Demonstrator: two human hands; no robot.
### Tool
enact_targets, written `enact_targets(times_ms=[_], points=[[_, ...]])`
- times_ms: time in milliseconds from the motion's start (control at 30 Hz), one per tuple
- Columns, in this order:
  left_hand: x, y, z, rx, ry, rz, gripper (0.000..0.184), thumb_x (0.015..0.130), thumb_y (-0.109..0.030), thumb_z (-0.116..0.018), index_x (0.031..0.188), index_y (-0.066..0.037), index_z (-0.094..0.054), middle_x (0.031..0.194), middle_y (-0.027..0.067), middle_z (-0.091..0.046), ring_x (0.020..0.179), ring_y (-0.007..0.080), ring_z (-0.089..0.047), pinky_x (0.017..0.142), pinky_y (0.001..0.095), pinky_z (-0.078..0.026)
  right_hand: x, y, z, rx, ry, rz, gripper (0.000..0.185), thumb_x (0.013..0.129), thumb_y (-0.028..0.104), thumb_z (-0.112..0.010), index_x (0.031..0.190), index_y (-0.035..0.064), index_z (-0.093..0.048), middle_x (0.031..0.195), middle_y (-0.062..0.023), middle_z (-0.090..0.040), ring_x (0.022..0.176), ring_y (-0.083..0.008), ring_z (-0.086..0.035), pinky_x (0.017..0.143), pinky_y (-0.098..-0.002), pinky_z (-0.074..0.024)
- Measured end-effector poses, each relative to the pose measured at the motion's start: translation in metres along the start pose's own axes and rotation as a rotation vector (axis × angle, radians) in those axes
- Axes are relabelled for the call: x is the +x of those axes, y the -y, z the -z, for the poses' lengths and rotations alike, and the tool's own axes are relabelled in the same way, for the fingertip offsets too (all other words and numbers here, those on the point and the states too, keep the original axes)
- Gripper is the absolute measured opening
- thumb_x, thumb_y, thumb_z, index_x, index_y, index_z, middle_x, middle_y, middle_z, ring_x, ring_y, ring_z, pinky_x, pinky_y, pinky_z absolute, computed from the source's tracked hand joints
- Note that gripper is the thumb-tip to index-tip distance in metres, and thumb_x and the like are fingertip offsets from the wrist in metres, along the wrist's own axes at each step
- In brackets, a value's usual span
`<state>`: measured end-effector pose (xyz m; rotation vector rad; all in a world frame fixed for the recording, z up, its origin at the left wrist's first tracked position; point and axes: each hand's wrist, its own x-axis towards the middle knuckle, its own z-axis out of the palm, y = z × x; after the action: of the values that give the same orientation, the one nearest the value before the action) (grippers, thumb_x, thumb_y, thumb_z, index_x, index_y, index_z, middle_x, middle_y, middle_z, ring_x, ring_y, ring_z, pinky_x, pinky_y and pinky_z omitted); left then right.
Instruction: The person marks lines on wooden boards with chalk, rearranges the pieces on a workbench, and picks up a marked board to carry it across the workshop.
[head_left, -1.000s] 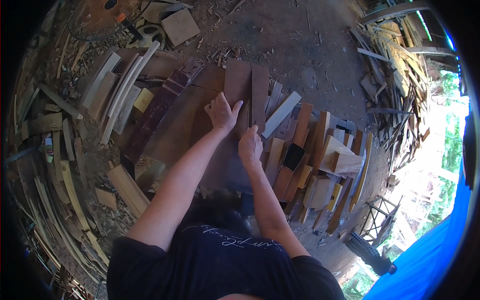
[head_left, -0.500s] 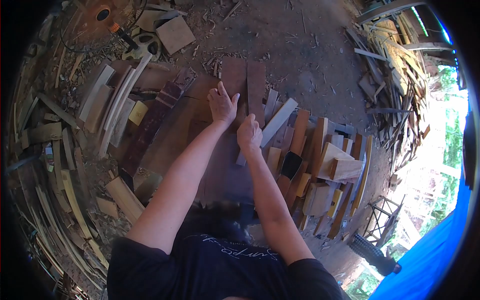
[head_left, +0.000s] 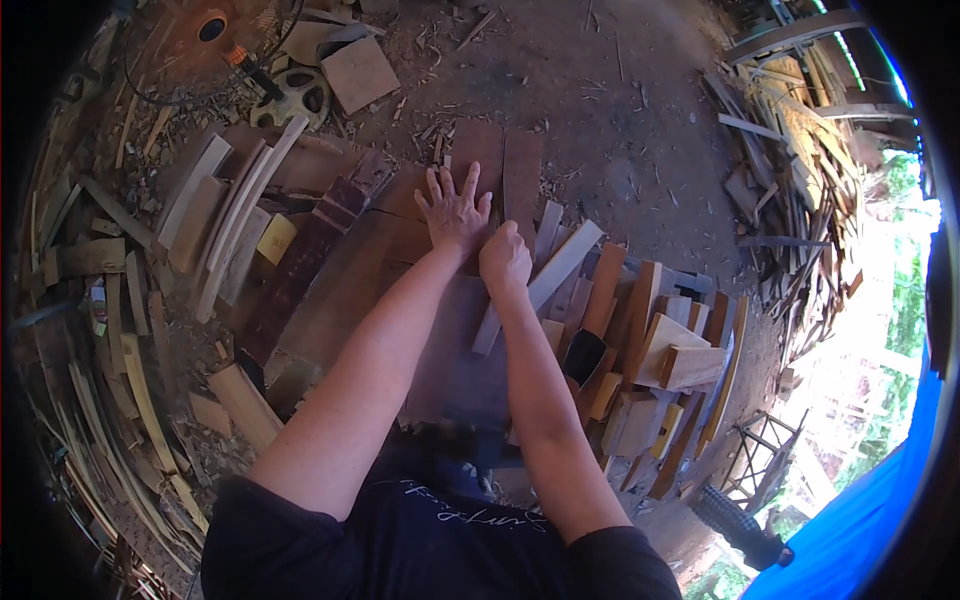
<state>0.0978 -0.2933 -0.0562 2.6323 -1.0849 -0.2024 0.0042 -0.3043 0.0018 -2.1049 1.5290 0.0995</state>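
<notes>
My left hand (head_left: 458, 212) lies with fingers spread on a reddish-brown board (head_left: 477, 143). Beside it my right hand (head_left: 506, 260) is closed in a fist at the near end of a narrow dark line between that board and a second brown strip (head_left: 522, 172). Whatever the fist holds is hidden by its fingers. Under both forearms is a wide brown wooden surface (head_left: 455, 340).
Many wood offcuts (head_left: 690, 355) lie to the right. A dark red beam (head_left: 305, 260) and curved pale slats (head_left: 250, 205) are at the left. Farther off stand an orange fan (head_left: 212, 30) and a scrap-wood heap (head_left: 800, 170). Another person (head_left: 735, 520) is at lower right.
My left hand's fingers have spread out flatter on the board. The right fist has stayed closed and shifted slightly, along with the whole view.
</notes>
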Motion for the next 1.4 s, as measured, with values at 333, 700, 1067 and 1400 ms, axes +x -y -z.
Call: enact_targets(times_ms=[333, 700, 1067, 1400], points=[[-0.003, -0.003, 0.006, -0.033, 0.078, 0.043, 0.059, 0.093, -0.048, -0.042, 0.146, -0.033, -0.022, 0.146, 0.0197, -0.029, 0.14, 0.0387, -0.014, 0.106, 0.0649, -0.015, 0.002, -0.001, 0.002, -0.061, 0.003, -0.003, 0.013, 0.086, 0.01, -0.047, 0.093, -0.0013, -0.048, 0.089, -0.0289, -0.063, 0.084, -0.0446, -0.064, 0.074, -0.0494, -0.0517], [-0.002, 0.0, 0.004, -0.006, 0.06, 0.023, 0.059, 0.092, -0.049, -0.041, 0.146, -0.035, -0.022, 0.147, 0.0203, -0.027, 0.138, 0.0403, -0.017, 0.104, 0.0663, -0.018, -0.008, -0.007, -0.004, -0.047, -0.043, 0.0, 0.014, 0.087, 0.011, -0.045, 0.092, -0.0013, -0.049, 0.088, -0.027, -0.064, 0.083, -0.0437, -0.064, 0.073, -0.0493, -0.0521], [-0.02, -0.004, 0.057, 0.175, 0.41, -0.335, 0.061, 0.089, -0.024, -0.051, 0.144, -0.01, -0.028, 0.15, 0.02, -0.021, 0.138, 0.0378, -0.022, 0.107, 0.0556, -0.025, -0.026, -0.006, 0.002, 0.003, -0.072, 0.018, 0.015, 0.089, 0.014, -0.047, 0.093, -0.0004, -0.05, 0.089, -0.0253, -0.065, 0.086, -0.0422, -0.065, 0.074, -0.0477, -0.0531], [-0.003, -0.005, 0.033, 0.266, 0.497, -0.319, 0.093, 0.066, -0.034, -0.081, 0.142, -0.012, -0.032, 0.149, 0.0201, -0.022, 0.134, 0.0406, -0.028, 0.1, 0.047, -0.039, 0.012, -0.008, -0.007, 0.022, -0.028, 0.014, 0.018, 0.086, 0.012, -0.055, 0.098, 0.0004, -0.047, 0.094, -0.0268, -0.064, 0.087, -0.0408, -0.065, 0.075, -0.0471, -0.0529]])
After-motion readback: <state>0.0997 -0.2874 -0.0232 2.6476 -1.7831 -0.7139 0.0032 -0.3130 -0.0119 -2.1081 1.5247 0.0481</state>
